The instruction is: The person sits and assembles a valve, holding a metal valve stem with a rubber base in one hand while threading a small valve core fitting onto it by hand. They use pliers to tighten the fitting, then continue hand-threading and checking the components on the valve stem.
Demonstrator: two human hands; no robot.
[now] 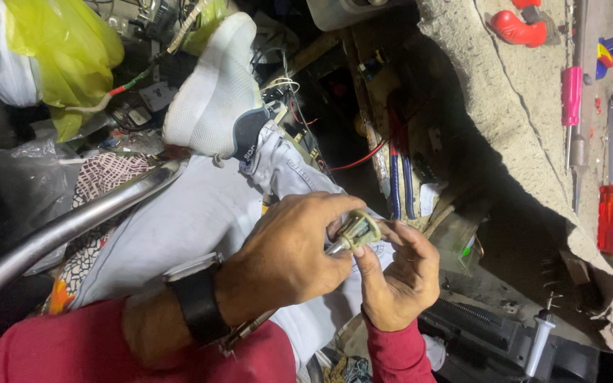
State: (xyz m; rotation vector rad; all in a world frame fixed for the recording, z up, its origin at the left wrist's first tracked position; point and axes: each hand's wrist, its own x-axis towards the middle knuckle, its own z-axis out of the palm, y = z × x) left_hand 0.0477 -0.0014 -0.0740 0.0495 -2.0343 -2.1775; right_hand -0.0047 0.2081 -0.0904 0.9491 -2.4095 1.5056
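Left hand (285, 259) and right hand (399, 280) both pinching small greenish part (357, 230) over lap, metal stub at its lower end; judged light, rigid, easily dropped; best gripped by body sides, not stub.

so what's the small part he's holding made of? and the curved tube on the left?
Small part: looks like yellowed, aged plastic, matte, with a shiny metal stub at its lower end; held between left hand and right hand. Curved tube: metal, likely steel, judging by the grey sheen and long highlight. Screwdriver handles on the bench: translucent plastic.
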